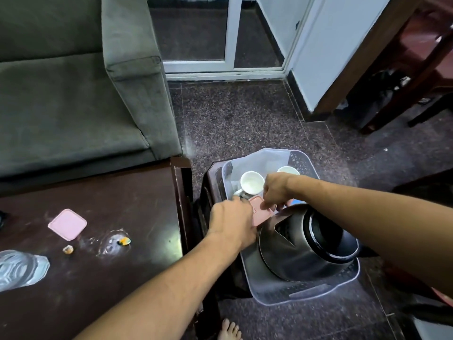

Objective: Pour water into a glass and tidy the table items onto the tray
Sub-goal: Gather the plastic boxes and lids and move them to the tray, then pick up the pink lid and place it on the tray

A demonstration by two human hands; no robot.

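A clear grey plastic tray (304, 294) rests on a small dark stool beside the table. In it stand a dark metal kettle (301, 244), a white cup (252, 182), part of a second white cup (288, 170) and a pink box (259, 213). Both hands meet over the pink box. My left hand (232, 220) grips its near side. My right hand (277, 190) pinches its far edge with the fingertips. On the dark wooden table (137, 207) lie a pink square lid (67, 224) and a clear plastic bottle (20, 268) at the left edge.
Two small scraps (123, 240) and white smears lie on the table near the lid. A grey sofa (73, 94) stands behind the table. Dark speckled floor surrounds the stool, and wooden furniture legs (392, 94) stand at the right. My bare foot (229, 330) shows below.
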